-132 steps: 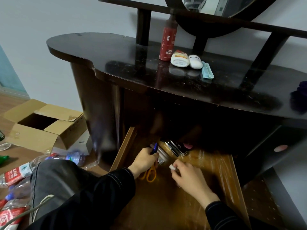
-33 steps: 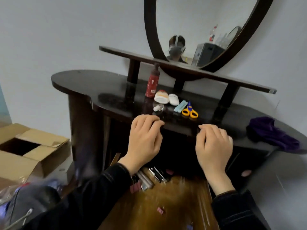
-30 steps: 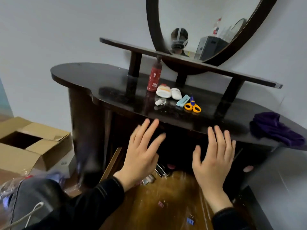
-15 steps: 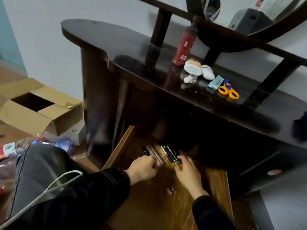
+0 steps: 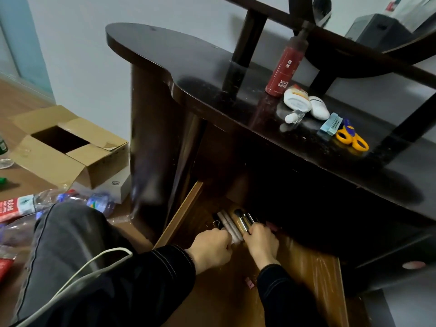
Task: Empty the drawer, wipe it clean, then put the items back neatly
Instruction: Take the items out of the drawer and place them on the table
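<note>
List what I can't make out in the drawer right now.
Drawer back, head view: dark under the tabletop overhang.
Near ends of brushes and tubes, head view: covered by left hand and right hand.
Either hand's grip: fingertips curl out of sight.
Drawer front: cut off by the bottom edge.

The bench [image 5: 188, 55] is glossy dark brown; the drawer [image 5: 306, 279], lower centre, is orange-brown wood. Upper right, the bottle [image 5: 284, 69] is red with white lettering and the scissors [image 5: 351, 138] are orange and blue. The tubes [image 5: 230, 225] are pale pink, the brushes [image 5: 243, 220] black and silver. The box [image 5: 59, 159], left, is tan. The sleeves [image 5: 165, 267] are black with white stitching.
</note>
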`<action>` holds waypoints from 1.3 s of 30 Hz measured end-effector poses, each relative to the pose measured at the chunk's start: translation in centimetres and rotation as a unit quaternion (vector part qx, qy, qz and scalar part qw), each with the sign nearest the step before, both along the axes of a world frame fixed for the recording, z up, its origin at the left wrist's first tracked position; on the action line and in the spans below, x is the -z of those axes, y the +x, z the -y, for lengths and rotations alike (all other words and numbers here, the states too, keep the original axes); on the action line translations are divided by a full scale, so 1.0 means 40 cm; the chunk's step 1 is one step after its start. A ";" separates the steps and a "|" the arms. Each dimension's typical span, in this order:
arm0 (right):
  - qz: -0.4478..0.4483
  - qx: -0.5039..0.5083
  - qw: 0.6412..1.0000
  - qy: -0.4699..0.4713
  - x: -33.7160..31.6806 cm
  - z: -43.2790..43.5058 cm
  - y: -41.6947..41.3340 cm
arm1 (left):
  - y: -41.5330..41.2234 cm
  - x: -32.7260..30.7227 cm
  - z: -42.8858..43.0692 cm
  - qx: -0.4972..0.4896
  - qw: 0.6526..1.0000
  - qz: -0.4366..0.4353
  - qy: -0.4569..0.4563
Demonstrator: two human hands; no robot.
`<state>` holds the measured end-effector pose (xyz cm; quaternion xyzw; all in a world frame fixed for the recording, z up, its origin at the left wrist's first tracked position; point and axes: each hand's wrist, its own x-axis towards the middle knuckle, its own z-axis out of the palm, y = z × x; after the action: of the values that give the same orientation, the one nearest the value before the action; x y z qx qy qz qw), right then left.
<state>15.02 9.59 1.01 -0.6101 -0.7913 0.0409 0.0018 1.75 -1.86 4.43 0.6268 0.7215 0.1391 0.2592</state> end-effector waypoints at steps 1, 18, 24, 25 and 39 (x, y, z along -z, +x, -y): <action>-0.018 0.013 1.000 -0.010 -0.002 0.002 0.005 | -0.001 0.001 0.000 -0.004 1.000 0.005 -0.003; -0.285 -0.064 0.951 -0.103 -0.092 0.103 0.019 | -0.044 -0.041 -0.017 -0.396 0.766 0.500 0.080; -0.146 -0.042 0.982 -0.110 -0.054 0.051 -0.060 | -0.066 -0.049 -0.015 -0.427 0.721 0.543 0.060; -0.120 -0.041 0.986 -0.110 -0.045 0.044 -0.074 | -0.066 -0.049 -0.015 -0.425 0.722 0.543 0.059; -0.062 -0.015 0.988 -0.143 -0.052 0.004 -0.133 | -0.070 -0.038 -0.017 -0.420 0.712 0.561 0.046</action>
<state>9.68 9.44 3.08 -0.5881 -0.7851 0.1908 -0.0370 -1.06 -1.20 5.97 0.0770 0.6249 0.5929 0.5020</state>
